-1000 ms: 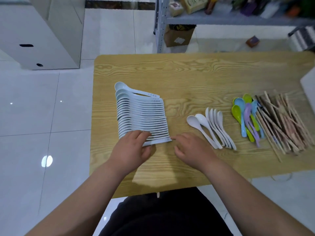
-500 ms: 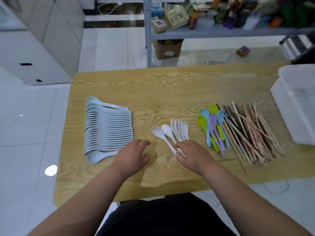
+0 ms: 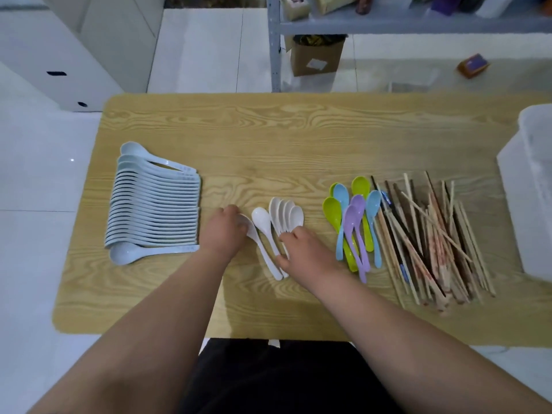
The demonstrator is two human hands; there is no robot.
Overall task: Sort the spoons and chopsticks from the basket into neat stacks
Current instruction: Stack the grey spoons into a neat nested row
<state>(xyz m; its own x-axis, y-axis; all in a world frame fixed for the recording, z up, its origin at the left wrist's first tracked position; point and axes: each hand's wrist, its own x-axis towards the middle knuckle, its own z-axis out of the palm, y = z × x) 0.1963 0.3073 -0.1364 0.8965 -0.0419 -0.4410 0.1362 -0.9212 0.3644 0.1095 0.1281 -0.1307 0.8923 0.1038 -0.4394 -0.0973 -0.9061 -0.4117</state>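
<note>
White spoons point(image 3: 286, 213) sit mid-table point(image 3: 268, 138), between the pale-blue stack point(image 3: 155, 210) and the coloured spoons point(image 3: 352, 222).
My right hand point(image 3: 301, 249) pinches the nested handles. My left hand point(image 3: 224, 231) curls over a loose spoon's bowl; can't tell if it's gripping. Looks like light, stiff, slick plastic: I'd grab by the handles and nest the bowls, else they skid.

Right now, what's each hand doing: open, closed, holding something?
Left hand: grips the leftmost white spoon.
Right hand: pinches the nested white spoons.
</note>
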